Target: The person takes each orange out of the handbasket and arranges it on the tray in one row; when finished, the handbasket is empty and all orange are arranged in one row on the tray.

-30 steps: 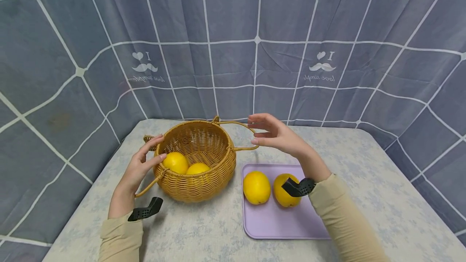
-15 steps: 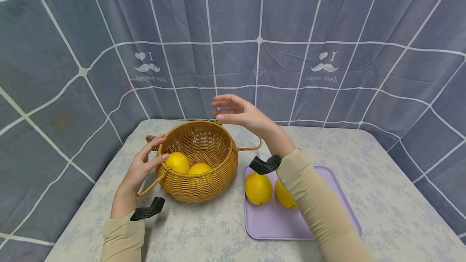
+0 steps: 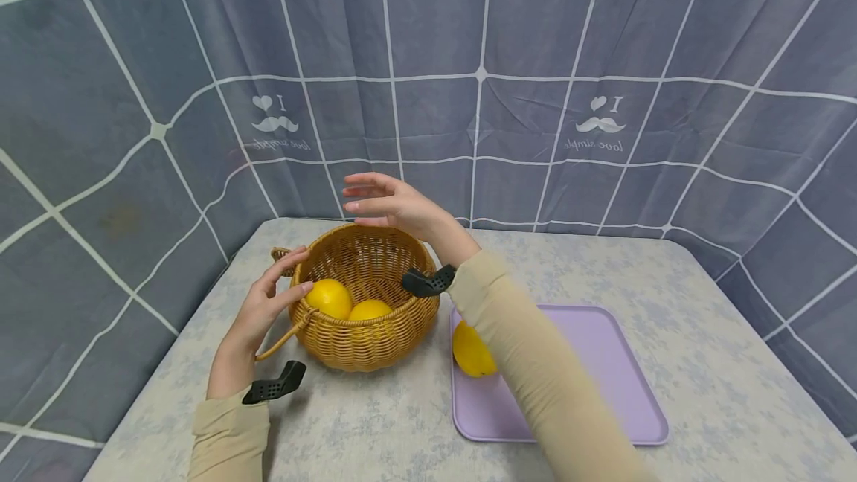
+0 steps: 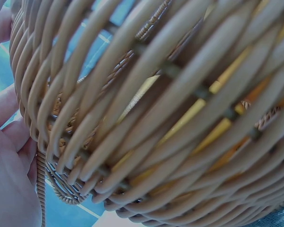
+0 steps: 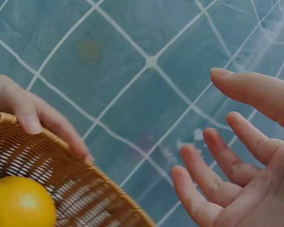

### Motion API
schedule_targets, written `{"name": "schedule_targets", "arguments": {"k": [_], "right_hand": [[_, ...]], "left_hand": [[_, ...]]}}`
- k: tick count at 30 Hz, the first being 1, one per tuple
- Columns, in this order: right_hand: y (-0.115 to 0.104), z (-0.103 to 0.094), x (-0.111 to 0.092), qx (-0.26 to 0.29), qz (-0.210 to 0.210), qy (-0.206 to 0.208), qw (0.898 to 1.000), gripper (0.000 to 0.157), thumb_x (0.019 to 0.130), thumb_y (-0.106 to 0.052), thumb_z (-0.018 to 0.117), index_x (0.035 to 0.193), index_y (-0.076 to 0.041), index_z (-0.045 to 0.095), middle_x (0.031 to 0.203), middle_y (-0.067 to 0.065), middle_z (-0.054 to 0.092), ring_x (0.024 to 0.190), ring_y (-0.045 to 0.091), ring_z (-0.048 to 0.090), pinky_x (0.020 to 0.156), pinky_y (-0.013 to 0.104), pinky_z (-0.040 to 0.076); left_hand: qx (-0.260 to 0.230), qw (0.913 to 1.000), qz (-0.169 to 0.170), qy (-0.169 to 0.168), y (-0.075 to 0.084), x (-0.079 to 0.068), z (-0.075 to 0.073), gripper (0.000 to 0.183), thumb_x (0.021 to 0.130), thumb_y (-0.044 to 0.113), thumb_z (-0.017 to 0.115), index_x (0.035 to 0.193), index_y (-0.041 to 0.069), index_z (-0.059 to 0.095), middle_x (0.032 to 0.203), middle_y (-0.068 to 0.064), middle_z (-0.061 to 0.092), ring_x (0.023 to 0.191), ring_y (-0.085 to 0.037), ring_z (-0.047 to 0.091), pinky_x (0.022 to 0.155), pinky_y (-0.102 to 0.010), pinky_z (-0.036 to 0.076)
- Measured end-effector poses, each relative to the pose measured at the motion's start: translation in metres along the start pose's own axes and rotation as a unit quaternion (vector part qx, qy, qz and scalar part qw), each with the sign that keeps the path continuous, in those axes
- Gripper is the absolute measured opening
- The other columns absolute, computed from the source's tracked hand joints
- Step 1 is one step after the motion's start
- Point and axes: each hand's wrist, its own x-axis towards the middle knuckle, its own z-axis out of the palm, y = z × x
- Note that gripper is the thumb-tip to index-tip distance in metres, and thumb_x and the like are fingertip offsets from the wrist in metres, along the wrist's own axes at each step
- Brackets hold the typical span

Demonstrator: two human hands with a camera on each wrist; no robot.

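A round wicker basket [image 3: 375, 344] stands on the table, with two yellow citrus-like fruits in it, a nearer-left one [image 3: 329, 298] and another beside it [image 3: 370, 309]. My left hand [image 3: 257, 311] holds the basket's left rim, its thumb over the edge beside the fruit; the right wrist view shows this hand [image 5: 33, 109] on the rim too. Above the back of the basket hovers my right hand [image 3: 398, 207], fingers spread and gently bent, nothing in its grasp. Seen from its own wrist, that hand [image 5: 241, 170] is apart from the rim.
A lilac tray [image 3: 602, 363] lies right of the basket, carrying a yellow fruit [image 3: 472, 352] partly covered by the right sleeve [image 3: 535, 363]. One basket handle [image 3: 277, 341] sticks out by the left wrist. A checked grey-blue curtain [image 3: 535, 117] borders the table's back and sides.
My right hand has travelled left from beside the right handle to above the basket's back, its forearm now covering the tray's second fruit. The left hand stays on the rim.
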Motion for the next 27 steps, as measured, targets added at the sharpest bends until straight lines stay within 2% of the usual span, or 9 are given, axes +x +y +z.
{"name": "schedule_targets", "arguments": {"k": [7,10,16,19,22,27], "right_hand": [[0.024,0.017,0.025,0.017,0.051,-0.008,0.999,0.051,0.09,0.0,0.059,0.138,-0.006,0.044,0.136,0.014,0.048,0.112,0.021,0.056,0.096,0.041,0.044],[0.035,0.02,0.029,0.02,0.061,-0.013,0.998,0.051,0.09,-0.001,0.059,0.138,-0.005,0.043,0.139,0.017,0.044,0.112,0.022,0.056,0.098,0.043,0.042],[0.055,0.023,0.032,0.037,0.092,-0.002,0.995,0.048,0.09,0.0,0.059,0.136,-0.004,0.046,0.132,0.012,0.051,0.11,0.02,0.057,0.1,0.045,0.04],[0.061,0.024,0.032,0.02,0.101,0.002,0.995,0.047,0.089,0.0,0.061,0.134,-0.005,0.048,0.126,0.007,0.056,0.107,0.019,0.058,0.099,0.044,0.042],[0.066,0.024,0.032,-0.019,0.106,-0.009,0.994,0.046,0.087,-0.003,0.064,0.131,-0.007,0.051,0.122,0.003,0.057,0.105,0.016,0.058,0.098,0.044,0.042],[0.071,0.025,0.032,-0.071,0.119,-0.024,0.99,0.042,0.084,-0.004,0.069,0.124,-0.007,0.055,0.119,0.003,0.058,0.103,0.013,0.057,0.101,0.048,0.038]], "left_hand": [[0.001,1.0,-0.003,0.001,0.001,-0.001,-0.002,0.056,0.092,0.014,0.061,0.141,0.003,0.039,0.153,-0.014,0.022,0.141,-0.032,0.005,0.103,-0.065,-0.009],[-0.002,1.0,0.002,-0.003,-0.001,0.0,-0.002,0.055,0.092,0.012,0.061,0.141,0.002,0.039,0.153,-0.014,0.022,0.141,-0.032,0.005,0.104,-0.065,-0.009],[-0.007,0.9999,0.009,-0.005,-0.002,0.001,-0.001,0.054,0.092,0.011,0.061,0.141,0.003,0.04,0.152,-0.014,0.023,0.141,-0.031,0.006,0.104,-0.064,-0.008],[-0.006,0.9999,0.014,-0.007,-0.002,0.001,-0.001,0.053,0.092,0.01,0.061,0.141,0.003,0.041,0.152,-0.014,0.023,0.141,-0.031,0.006,0.105,-0.064,-0.008],[-0.008,0.9998,0.014,-0.008,-0.002,0.001,-0.001,0.053,0.092,0.01,0.06,0.141,0.004,0.04,0.152,-0.013,0.023,0.141,-0.03,0.005,0.104,-0.064,-0.009],[-0.01,0.9999,0.006,-0.01,-0.001,0.001,0.0,0.054,0.092,0.011,0.061,0.141,0.004,0.04,0.153,-0.013,0.023,0.141,-0.029,0.004,0.104,-0.064,-0.009]]}}
